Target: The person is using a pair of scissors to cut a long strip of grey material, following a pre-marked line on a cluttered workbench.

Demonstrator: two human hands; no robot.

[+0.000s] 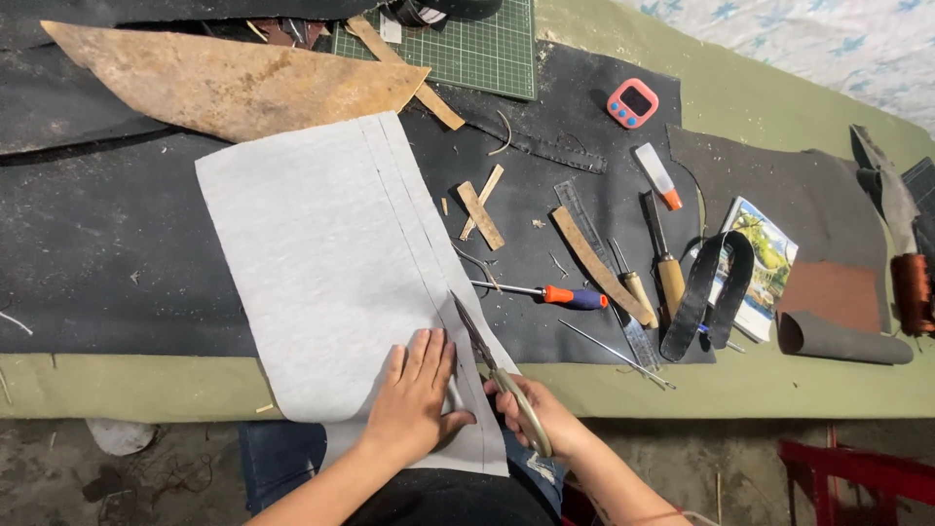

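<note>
while the left hand lies flat and spread on the grey felt sheet, pinning its near end, the right hand just beside it is closed around the handles of the scissors. their blades point away from the hand along a marked line on the sheet. by my reckoning the cut is barely begun: only the short near stretch is parted, and the long run of line beyond the blade tips looks whole. an orange-handled screwdriver lies past the right hand.
</note>
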